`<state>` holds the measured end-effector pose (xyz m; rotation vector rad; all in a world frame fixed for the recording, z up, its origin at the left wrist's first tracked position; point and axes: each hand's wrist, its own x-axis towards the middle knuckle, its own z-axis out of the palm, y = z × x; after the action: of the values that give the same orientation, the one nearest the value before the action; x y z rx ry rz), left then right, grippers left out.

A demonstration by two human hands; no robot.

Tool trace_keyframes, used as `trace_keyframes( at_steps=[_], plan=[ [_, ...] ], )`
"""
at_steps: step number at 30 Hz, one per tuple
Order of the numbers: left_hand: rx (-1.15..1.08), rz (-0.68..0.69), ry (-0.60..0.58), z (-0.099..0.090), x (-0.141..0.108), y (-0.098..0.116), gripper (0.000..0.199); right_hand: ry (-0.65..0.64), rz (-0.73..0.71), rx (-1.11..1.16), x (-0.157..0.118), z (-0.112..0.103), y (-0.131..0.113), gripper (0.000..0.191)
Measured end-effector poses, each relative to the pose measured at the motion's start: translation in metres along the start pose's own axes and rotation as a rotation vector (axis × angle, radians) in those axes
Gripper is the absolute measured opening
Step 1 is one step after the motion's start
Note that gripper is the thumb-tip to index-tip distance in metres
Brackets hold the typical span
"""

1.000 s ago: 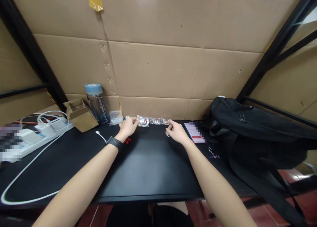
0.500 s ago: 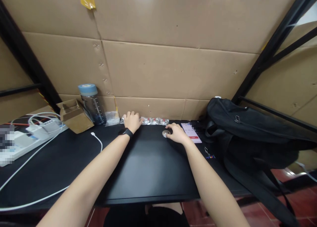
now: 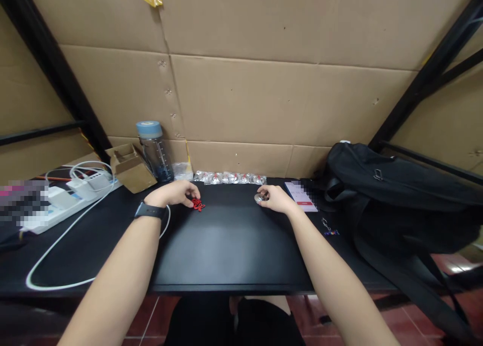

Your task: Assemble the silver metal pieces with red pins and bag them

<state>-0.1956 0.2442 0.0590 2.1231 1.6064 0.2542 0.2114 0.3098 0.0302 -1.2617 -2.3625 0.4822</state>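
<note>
My left hand (image 3: 181, 193), with a dark watch on its wrist, is closed on a bundle of red cord (image 3: 198, 205) low over the left part of the black table. On the right, my right hand (image 3: 274, 198) has its fingers curled round a small round silvery object (image 3: 259, 198) at the tabletop. Along the cardboard wall lies a row of several small clear packets (image 3: 230, 178) with shiny contents and red bits, behind both hands and touched by neither.
A phone (image 3: 302, 197) and a keyring (image 3: 329, 228) lie right of my right hand, beside a black backpack (image 3: 400, 195). At left are a bottle (image 3: 156, 157), an open carton (image 3: 134, 169), a white power strip (image 3: 64, 207) and a white cable.
My left hand has left the packet row, moving left and towards me; red cord now shows at its fingertips. My right hand stays by the round object. The whole view has shifted slightly.
</note>
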Motion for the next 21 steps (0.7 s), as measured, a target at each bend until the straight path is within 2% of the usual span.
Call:
trace_keyframes(
  at_steps=[5, 11, 17, 21],
  plan=[
    [0.002, 0.062, -0.065, 0.003, 0.005, 0.006, 0.026, -0.002, -0.011, 0.064, -0.002, -0.006, -0.005, 0.042],
    [0.076, 0.069, -0.04, 0.003, 0.003, 0.017, 0.014, 0.051, -0.037, 0.136, -0.003, -0.01, -0.012, 0.043],
    [0.045, 0.054, -0.042, 0.004, 0.003, 0.018, 0.025, 0.052, -0.052, 0.15, -0.004, -0.009, -0.012, 0.042],
    [0.02, 0.058, -0.038, 0.009, 0.007, 0.013, 0.019, 0.043, -0.049, 0.148, -0.003, -0.01, -0.011, 0.043]
  ],
)
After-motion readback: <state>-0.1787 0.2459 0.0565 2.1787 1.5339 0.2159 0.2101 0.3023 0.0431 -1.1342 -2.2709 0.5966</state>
